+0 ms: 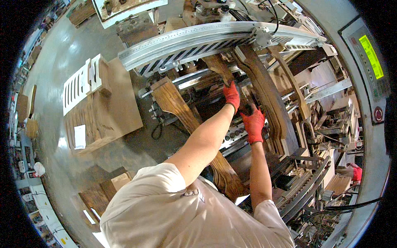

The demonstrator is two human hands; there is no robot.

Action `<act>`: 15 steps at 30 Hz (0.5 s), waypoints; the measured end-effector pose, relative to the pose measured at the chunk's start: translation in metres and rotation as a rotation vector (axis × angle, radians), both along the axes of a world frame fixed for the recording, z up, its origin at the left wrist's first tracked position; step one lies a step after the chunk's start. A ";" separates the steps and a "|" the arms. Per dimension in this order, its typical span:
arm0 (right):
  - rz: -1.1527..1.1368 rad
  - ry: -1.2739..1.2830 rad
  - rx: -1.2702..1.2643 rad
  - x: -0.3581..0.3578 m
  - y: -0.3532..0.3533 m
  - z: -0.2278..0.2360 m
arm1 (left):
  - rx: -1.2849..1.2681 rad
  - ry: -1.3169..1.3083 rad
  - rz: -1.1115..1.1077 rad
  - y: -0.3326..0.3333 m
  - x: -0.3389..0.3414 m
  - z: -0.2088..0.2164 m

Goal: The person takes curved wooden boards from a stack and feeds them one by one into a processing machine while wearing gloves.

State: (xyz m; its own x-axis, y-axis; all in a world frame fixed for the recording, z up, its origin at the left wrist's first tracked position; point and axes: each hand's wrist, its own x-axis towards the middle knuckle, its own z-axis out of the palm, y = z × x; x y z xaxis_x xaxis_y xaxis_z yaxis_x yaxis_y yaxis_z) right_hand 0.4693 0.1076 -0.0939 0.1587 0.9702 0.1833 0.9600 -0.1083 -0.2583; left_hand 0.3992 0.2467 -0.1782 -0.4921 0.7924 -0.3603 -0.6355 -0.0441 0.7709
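Observation:
My left hand [232, 97], in a red glove, is closed on the near end of a curved brown wooden piece [218, 67] that reaches under the machine's metal beam. To its right and nearer me is my right hand [253, 125], in a red glove with dark fingertips. Its fingers are apart and nothing shows in them. Just right of that hand lies a stack of long, shaped wooden boards [264, 87]. Another long shaped board [175, 101] slants across the machine on the left, partly hidden behind my left forearm.
A metal beam [186, 41] with striped marking crosses the machine ahead. On the left, a stack of wooden panels [103, 120] carries white slotted pieces [77, 89]. A control panel [371, 62] with a lit green screen stands at right. Rails and cables lie lower right.

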 end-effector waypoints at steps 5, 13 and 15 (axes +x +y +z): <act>-0.009 0.070 -0.025 -0.004 -0.001 0.009 | -0.061 -0.001 -0.072 0.002 -0.006 0.002; -0.014 0.111 -0.068 -0.011 -0.005 0.024 | 0.098 -0.658 -0.533 0.008 -0.018 -0.025; 0.002 0.074 -0.027 -0.010 -0.006 0.028 | 0.267 -0.878 -0.658 -0.001 -0.017 -0.027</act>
